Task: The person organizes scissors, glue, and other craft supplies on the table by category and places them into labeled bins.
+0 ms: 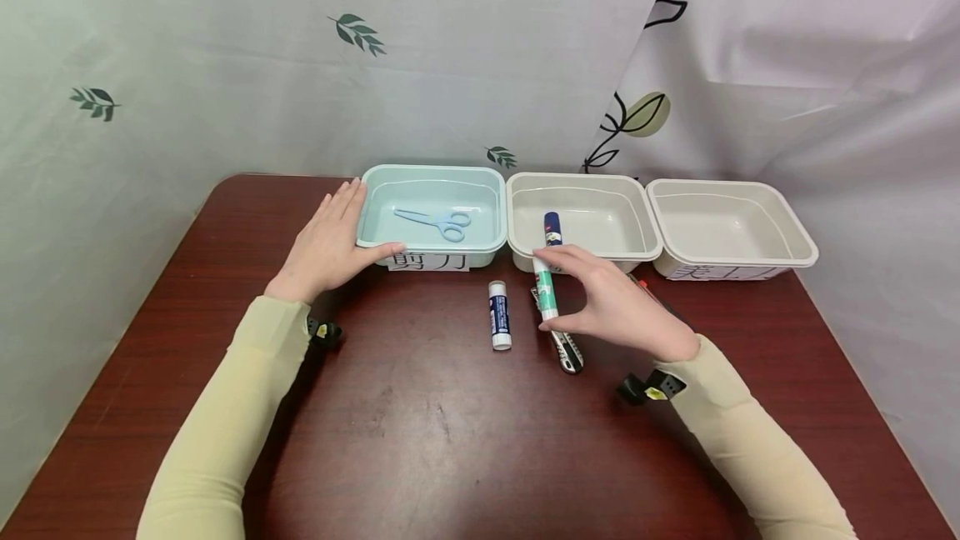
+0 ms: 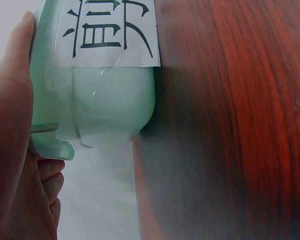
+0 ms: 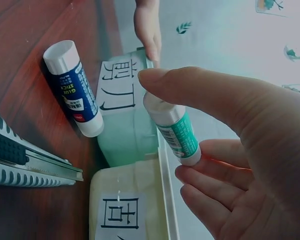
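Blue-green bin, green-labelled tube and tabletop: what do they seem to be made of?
Blue-green bin: probably moulded plastic, glossy, going by the highlights and rounded rim. Green-labelled tube: likely smooth plastic, with white ends; its printed wrap could be paper or film. Tabletop: wood-look with a slight sheen, showing dark grain streaks; solid wood or laminate, I can't tell.

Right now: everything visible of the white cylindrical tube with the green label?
The white cylindrical tube looks plastic, with white ends; its green label carries print and a barcode. It's held tilted in the grip of the right hand, thumb at one end, fingers at the other, near the middle beige plastic bin.
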Demonstrator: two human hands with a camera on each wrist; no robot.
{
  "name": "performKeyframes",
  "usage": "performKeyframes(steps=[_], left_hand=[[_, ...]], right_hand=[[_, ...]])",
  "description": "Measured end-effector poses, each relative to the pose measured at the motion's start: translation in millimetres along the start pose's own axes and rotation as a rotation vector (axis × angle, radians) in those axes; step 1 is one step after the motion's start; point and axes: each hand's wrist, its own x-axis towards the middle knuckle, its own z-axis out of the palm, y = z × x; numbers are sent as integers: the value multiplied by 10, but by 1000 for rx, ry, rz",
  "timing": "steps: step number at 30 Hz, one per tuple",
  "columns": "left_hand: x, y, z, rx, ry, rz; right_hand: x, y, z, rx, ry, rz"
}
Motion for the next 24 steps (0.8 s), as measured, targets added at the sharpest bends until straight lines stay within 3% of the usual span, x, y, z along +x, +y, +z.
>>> performKeyframes(steps=[24], left_hand=[[2, 12, -10, -6, 7, 7]], right_hand=[[-42, 32, -152, 22, 42, 21]])
